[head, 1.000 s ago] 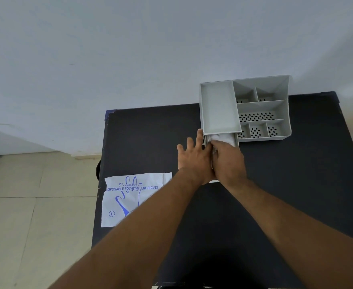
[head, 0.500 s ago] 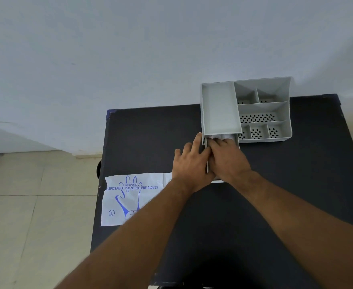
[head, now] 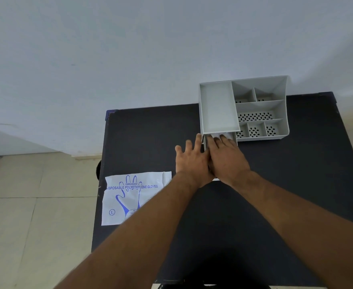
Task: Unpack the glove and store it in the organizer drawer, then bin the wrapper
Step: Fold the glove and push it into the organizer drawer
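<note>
The grey organizer [head: 259, 105] stands at the table's far edge. Its drawer [head: 205, 143] is pulled out toward me under the left tray. A strip of the white glove [head: 219, 135] shows inside the drawer, just past my fingertips. My right hand [head: 227, 161] lies flat over the drawer, fingers stretched out and pressing on the glove. My left hand [head: 192, 161] rests with fingers spread against the drawer's left side. The white wrapper [head: 133, 197], printed with a blue hand, lies flat at the table's left edge, partly under my left forearm.
The black table [head: 150, 138] stands against a pale wall. Beige floor tiles [head: 35, 226] lie to the left. The organizer's open compartments [head: 254, 116] have perforated bottoms and hold nothing visible.
My right hand has gone from cupped over the glove to flat, and its fingers have slid forward into the drawer. Less of the glove shows. My left fingers have spread wider.
</note>
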Action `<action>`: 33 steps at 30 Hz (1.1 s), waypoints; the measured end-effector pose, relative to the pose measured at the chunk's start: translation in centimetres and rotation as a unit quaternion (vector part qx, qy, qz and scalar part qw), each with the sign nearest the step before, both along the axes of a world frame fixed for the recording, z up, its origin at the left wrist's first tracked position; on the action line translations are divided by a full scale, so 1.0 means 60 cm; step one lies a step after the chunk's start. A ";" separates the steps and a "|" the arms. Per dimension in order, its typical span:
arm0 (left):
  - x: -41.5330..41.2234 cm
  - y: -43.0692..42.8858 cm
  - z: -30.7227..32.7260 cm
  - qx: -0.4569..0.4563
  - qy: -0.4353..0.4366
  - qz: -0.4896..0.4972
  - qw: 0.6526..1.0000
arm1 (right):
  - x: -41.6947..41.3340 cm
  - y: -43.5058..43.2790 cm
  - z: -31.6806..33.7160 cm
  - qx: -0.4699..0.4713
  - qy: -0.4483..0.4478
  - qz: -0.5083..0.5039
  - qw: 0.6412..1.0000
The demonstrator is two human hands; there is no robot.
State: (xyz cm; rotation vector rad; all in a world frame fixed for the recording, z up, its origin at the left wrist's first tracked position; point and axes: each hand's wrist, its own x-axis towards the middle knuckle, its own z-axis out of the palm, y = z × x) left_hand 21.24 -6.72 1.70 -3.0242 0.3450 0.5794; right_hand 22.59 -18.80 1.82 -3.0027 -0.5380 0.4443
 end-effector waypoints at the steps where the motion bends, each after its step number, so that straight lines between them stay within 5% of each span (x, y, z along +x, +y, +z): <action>1: 0.000 0.000 0.000 0.002 0.002 0.001 1.000 | -0.002 -0.001 0.002 0.002 -0.002 0.003 1.000; 18: 0.010 0.006 0.010 -0.032 0.014 -0.010 0.999 | 0.016 -0.005 0.010 -0.056 -0.025 0.010 0.998; 24: -0.025 0.014 -0.002 -0.119 -0.042 0.028 0.992 | 0.017 -0.003 0.005 -0.075 -0.015 0.026 0.997; 28: -0.038 0.022 -0.004 -0.197 -0.007 0.047 0.979 | 0.010 -0.014 -0.006 -0.055 -0.008 0.033 0.998; 33: -0.041 0.024 0.005 -0.109 0.001 0.028 0.994 | -0.007 -0.029 -0.008 -0.073 0.004 0.046 0.996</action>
